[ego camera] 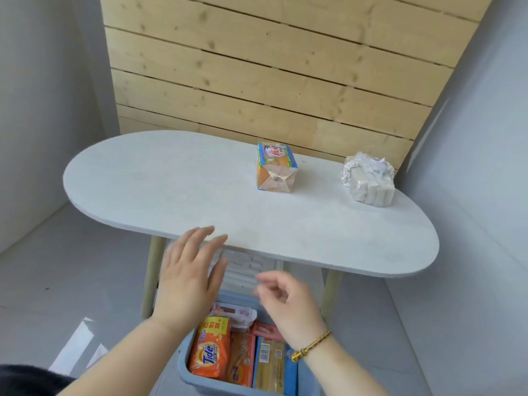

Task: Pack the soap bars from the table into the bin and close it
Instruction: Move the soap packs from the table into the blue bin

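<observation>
— Left hand (pixel 191 270) is hovering flat, fingers straight and spread, gripping nothing; its fingertips are overlapping the near edge of the table (pixel 171 181).
— And the right hand (pixel 285 304)?
— It is hanging just below the table's near edge, fingers loosely curled and blurred, with nothing showing in it. A braided bracelet (pixel 311 345) is circling that wrist.
— Where is the bin sitting?
— The blue-grey bin (pixel 184 367) is standing open below the table's near edge, partly under both hands. Packed soap is lying in it: an orange Tide pack (pixel 210 350), with orange and blue wrappers beside it.
— What is lying on the table?
— A wrapped soap bar (pixel 275 167), orange with blue-green edges and a folded end facing the camera, is lying toward the table's far edge, right of its middle. A pale bundle of soap bars (pixel 368 182) in crinkled clear wrap is sitting at the table's right end, apart from it.
</observation>
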The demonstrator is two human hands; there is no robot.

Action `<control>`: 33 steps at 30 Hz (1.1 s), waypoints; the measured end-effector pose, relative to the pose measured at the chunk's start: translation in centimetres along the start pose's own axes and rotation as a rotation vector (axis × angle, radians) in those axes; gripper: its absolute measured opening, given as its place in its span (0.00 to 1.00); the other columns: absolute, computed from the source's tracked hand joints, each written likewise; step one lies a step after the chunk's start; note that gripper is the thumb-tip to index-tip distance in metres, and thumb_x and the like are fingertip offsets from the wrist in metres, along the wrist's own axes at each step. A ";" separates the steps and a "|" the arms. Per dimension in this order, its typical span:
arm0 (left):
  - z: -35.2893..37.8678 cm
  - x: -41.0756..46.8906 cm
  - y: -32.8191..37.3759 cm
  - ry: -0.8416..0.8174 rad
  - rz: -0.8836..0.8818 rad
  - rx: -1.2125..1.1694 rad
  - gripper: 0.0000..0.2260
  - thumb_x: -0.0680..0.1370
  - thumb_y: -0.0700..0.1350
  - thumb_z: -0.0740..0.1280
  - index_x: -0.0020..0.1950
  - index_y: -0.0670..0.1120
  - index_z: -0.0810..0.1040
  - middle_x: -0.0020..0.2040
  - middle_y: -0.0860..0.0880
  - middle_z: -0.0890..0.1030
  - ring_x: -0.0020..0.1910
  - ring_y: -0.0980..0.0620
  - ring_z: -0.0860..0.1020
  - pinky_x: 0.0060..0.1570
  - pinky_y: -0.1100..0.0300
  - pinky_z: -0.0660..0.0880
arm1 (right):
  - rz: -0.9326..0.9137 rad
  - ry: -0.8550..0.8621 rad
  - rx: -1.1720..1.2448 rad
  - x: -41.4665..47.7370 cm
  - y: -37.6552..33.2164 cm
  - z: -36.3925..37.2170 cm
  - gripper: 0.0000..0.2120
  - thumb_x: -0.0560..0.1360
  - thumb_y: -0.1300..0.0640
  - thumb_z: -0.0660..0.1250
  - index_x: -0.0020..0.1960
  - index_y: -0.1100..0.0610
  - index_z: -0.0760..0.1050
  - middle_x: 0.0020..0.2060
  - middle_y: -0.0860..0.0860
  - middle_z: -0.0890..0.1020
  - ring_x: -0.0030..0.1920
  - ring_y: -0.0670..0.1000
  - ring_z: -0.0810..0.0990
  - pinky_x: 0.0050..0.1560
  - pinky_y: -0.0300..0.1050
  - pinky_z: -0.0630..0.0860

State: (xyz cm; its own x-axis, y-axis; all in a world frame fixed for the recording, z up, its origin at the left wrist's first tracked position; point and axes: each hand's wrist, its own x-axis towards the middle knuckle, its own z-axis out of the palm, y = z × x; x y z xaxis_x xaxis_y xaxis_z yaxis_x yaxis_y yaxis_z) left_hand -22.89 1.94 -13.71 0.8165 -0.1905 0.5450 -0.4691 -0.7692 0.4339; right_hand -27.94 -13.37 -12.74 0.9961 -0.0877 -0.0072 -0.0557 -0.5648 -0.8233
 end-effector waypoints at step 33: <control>0.4 4.9 -4.5 -0.350 -0.129 0.294 0.34 0.78 0.57 0.35 0.56 0.47 0.80 0.58 0.43 0.80 0.57 0.40 0.78 0.58 0.52 0.56 | 0.461 0.201 -0.410 25.5 -6.6 -4.7 0.37 0.69 0.47 0.68 0.70 0.56 0.52 0.65 0.58 0.64 0.66 0.57 0.65 0.61 0.45 0.67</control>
State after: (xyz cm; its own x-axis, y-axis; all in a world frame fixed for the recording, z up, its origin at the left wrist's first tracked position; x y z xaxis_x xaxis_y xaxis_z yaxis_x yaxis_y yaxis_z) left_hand -16.68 4.18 -13.29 0.9499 -0.2369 0.2037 -0.2822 -0.9305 0.2336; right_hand -2.55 -15.75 -4.84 0.8338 -0.5255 -0.1695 -0.5360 -0.6967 -0.4768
